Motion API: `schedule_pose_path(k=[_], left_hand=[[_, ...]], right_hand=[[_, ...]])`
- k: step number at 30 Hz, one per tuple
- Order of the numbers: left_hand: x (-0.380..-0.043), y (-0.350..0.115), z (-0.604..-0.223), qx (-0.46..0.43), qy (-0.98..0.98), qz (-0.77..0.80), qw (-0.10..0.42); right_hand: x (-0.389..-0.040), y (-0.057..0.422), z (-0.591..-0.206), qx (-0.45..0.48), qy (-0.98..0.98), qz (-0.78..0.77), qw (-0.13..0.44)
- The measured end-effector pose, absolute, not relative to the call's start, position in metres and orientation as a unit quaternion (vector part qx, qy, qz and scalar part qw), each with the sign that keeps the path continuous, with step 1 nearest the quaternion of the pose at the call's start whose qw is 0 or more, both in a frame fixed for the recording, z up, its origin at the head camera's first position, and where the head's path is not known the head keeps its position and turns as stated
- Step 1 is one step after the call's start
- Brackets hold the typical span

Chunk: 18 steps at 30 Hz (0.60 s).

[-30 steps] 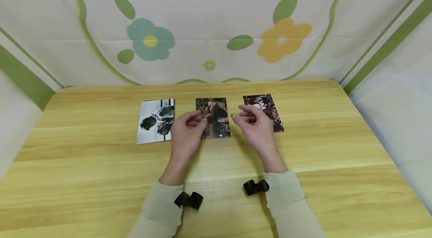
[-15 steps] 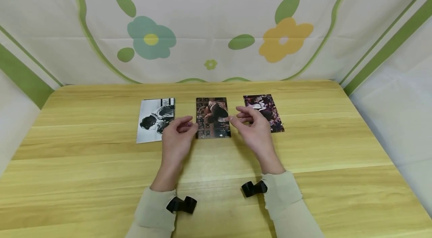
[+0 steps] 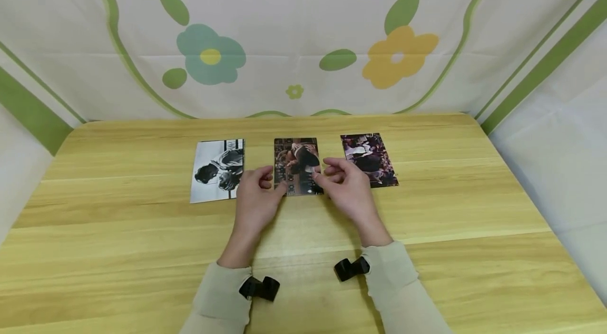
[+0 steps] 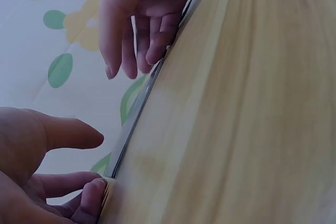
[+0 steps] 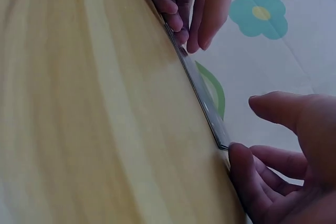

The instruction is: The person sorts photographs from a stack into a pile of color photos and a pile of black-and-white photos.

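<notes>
Flowered cloth [image 3: 284,23] hangs behind a wood-grain table [image 3: 142,249]. Farthest left lies the left photo [image 3: 213,170], a black-and-white print, flat and slightly turned. More of its lower right shows than half a second ago, because the left hand [image 3: 256,197] has shifted right, off most of it. That hand's thumb now reaches over the near left corner of the middle photo [image 3: 297,168]; in the previous frame it was only at that side. Its thumb and fingers stand apart, nothing pinched; in the left wrist view a fingertip seems to meet the photo's corner.

The middle photo lies flat on the table between the hands, where it was; side-on, its dark edge looks like more than one layer. Past it, the right hand [image 3: 350,189] has come nearer and further left, its thumb now over the photo's right edge. Thumb and fingers are apart here too, with a fingertip at the corner in the right wrist view; whether it presses, I cannot tell. Farthest right, the right photo [image 3: 372,160] has not moved and is less covered.

So, as I judge it, the hands have gone from hovering about the middle photo to bracketing it, with no grip taken.
</notes>
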<state>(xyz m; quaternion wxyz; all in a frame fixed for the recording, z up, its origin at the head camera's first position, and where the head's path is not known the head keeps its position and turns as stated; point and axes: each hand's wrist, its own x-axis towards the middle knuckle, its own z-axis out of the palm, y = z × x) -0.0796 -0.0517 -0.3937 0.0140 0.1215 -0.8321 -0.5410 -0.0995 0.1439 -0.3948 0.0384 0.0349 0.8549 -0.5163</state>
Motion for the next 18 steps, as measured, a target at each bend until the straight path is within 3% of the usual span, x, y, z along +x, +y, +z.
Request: schedule_pose_path(k=[18], left_hand=[[-0.078,-0.047,-0.400,0.096,-0.845,-0.526,0.005]], right_hand=[[-0.103,0.144,-0.407,-0.022,0.898,-0.440,-0.001]])
